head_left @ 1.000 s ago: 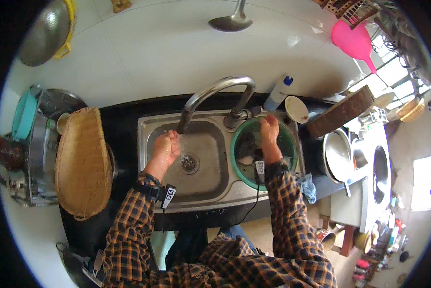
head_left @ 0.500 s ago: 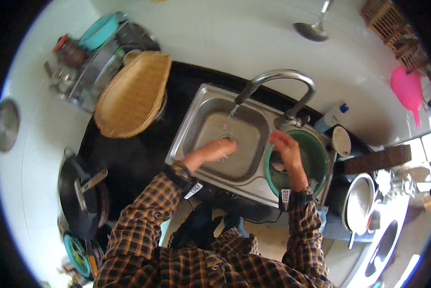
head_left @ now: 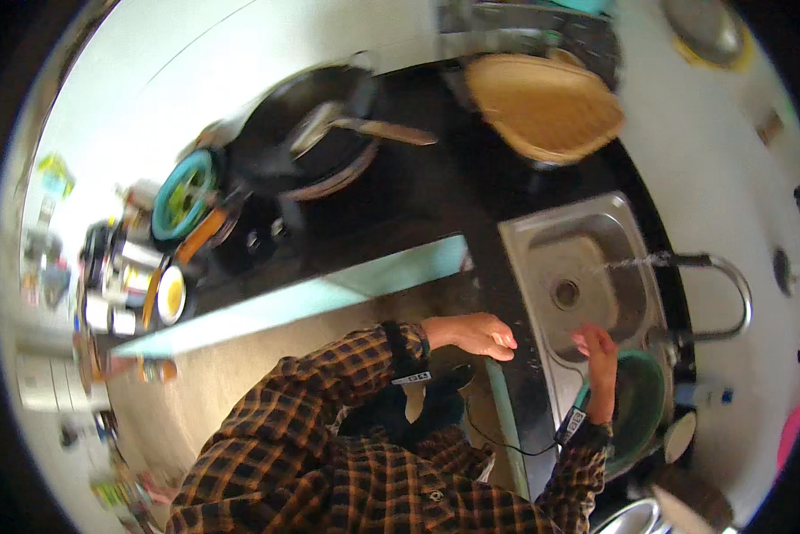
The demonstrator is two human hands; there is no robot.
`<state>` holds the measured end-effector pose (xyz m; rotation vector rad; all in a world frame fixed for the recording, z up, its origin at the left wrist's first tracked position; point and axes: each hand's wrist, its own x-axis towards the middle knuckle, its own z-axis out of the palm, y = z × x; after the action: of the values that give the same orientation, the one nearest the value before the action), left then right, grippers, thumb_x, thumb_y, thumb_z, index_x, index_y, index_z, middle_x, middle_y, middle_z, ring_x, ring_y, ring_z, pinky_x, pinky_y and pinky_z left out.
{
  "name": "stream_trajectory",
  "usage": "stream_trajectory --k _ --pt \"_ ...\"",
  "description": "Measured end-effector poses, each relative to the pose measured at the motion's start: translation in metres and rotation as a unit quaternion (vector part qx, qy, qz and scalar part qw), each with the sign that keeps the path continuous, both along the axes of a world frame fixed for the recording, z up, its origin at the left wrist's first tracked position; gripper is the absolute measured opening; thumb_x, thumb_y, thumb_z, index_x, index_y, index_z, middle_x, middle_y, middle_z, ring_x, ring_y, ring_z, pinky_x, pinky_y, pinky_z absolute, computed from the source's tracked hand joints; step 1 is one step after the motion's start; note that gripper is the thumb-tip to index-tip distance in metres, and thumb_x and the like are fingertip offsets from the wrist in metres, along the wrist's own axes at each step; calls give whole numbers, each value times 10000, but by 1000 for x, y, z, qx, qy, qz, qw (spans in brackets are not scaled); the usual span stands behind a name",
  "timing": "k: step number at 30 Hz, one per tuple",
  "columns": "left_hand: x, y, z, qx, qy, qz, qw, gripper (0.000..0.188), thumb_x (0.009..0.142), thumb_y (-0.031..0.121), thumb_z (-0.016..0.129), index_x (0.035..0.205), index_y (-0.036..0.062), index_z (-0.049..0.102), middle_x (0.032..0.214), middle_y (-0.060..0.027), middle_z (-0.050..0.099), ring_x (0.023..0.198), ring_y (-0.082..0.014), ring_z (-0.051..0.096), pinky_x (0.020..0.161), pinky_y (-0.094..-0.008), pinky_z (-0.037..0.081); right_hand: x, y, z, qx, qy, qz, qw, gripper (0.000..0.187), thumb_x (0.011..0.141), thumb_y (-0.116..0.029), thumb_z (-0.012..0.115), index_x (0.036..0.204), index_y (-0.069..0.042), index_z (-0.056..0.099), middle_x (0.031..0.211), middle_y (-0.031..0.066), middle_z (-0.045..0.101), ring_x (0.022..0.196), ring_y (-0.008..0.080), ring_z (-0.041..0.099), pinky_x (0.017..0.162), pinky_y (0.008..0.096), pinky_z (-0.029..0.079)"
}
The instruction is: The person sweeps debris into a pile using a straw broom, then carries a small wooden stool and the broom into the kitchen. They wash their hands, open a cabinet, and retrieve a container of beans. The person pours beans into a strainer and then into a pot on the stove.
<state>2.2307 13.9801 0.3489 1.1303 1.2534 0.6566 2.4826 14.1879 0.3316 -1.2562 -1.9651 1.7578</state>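
Note:
My left hand (head_left: 478,336) hovers at the front edge of the black counter, left of the sink. Its fingers are curled together, and nothing shows in them. Over the sink's near rim, beside the green basin (head_left: 642,405), is my right hand (head_left: 601,365), its fingers loosely bent and apart, with nothing seen in it. Water still runs from the curved metal faucet (head_left: 745,303) into the stainless steel sink (head_left: 542,267). My right forearm hides part of the basin.
On the counter are a shallow woven basket (head_left: 542,107), a black wok (head_left: 271,133) with a wooden-handled spatula (head_left: 386,131) across it, and a teal bowl (head_left: 161,209) with greens. Bottles and jars crowd the far left. A white bowl (head_left: 680,436) stands right of the basin.
The view has swung left, bringing the wok and counter into fuller sight. My left hand has come out of the sink; my right hand has moved from over the basin to the sink's near side.

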Motion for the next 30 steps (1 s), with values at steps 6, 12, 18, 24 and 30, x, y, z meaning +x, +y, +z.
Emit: stream_trajectory --k 6,12,18,24,30 --pt "-60 -98 -81 158 223 35 961 461 827 427 682 1001 0 673 897 -213 671 827 -411 629 694 -494 488 -50 22 -7 330 -119 139 926 235 919 -199 658 1066 -18 686 945 147 726 855 227 709 746 352 544" --pt "-83 -365 -173 -71 274 162 945 519 873 544 572 873 39 691 743 -147 659 684 -354 598 648 -511 453 -91 -81 14 311 -103 202 923 211 858 -173 690 1016 -35 711 898 181 710 808 321 691 726 387 532" --pt "-13 -682 -170 -416 386 467 679 398 770 383 655 804 -11 699 817 -249 677 817 -395 666 733 -504 508 -156 -185 -26 386 -107 471 786 251 814 -270 698 981 -84 721 929 188 703 890 396 667 781 459 524" --pt "138 -844 -172 -461 311 571 604 426 709 443 608 638 29 679 670 -237 630 688 -405 637 665 -515 494 -260 -289 -63 291 -91 502 809 375 868 -398 705 1077 -88 724 903 113 738 806 313 707 702 420 553" --pt "292 -826 -187 -485 211 664 529 394 772 531 642 653 163 723 633 -60 673 646 -271 657 674 -418 532 -377 -368 -79 -221 -15 393 892 459 947 -287 672 1336 -73 552 1202 113 655 1002 213 658 810 362 527"
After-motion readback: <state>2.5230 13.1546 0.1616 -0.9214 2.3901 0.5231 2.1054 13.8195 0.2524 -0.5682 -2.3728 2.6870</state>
